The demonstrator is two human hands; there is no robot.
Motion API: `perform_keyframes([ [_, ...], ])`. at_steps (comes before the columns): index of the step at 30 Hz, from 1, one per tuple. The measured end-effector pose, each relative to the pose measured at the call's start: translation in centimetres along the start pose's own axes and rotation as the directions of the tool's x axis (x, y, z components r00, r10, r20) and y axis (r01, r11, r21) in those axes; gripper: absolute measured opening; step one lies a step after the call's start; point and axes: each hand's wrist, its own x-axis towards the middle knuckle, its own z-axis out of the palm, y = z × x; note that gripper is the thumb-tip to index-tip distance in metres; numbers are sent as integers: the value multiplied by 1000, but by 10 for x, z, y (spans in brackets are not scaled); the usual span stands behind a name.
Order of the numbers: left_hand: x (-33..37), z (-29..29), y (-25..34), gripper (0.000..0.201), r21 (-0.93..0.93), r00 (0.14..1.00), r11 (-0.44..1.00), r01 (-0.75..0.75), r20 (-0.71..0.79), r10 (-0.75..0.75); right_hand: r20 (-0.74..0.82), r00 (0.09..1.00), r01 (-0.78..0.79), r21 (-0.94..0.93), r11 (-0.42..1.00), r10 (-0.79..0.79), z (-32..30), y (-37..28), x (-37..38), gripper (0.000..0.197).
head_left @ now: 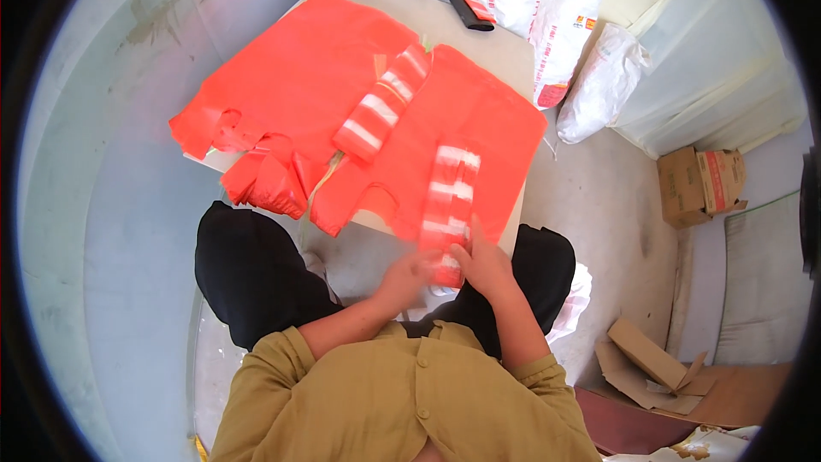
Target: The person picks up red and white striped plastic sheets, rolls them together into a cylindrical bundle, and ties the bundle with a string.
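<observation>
Orange-red plastic bags (291,68) lie flat and overlapping on a low table in front of me, handle loops toward me. A folded bundle of striped orange-and-white plastic bags (451,192) lies over their near right part, its near end past the table edge. My right hand (486,267) grips this bundle from its right side near that end. My left hand (409,281) is at the bundle's left side, blurred by motion, so its fingers do not show clearly. Farther off, a second striped bundle (382,107) rests on the flat bags.
A black-and-orange striped item (466,2) lies at the table's far edge. White printed sacks (560,30) and a white bag (603,81) stand behind and right. Cardboard boxes (684,188) are by the right wall, with opened cardboard (650,359) at lower right.
</observation>
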Motion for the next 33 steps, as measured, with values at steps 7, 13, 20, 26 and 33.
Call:
perform_keyframes([
  [7, -4, 2, 17, 37, -41, 990, 989, 141, 19, -140, -39, 714, 600, -480, 640, -699, 3, -6, 26, 49],
  [13, -3, 3, 12, 36, 91, 998, 995, -37, -41, 41, -132, 748, 557, -408, 723, -650, 8, 17, 96, 47],
  [20, -2, 1, 16, 36, -55, 990, 989, 140, 32, -138, -212, 754, 506, -418, 755, -622, 3, 19, 152, 47],
  [26, 1, 6, 12, 38, -58, 999, 998, -3, 49, 6, -517, 778, 426, 19, 904, -356, 9, 50, 174, 48],
  [33, 0, 2, 15, 47, -222, 990, 972, 75, 136, -45, -288, 949, 146, 758, 636, 125, 18, 47, 64, 73],
])
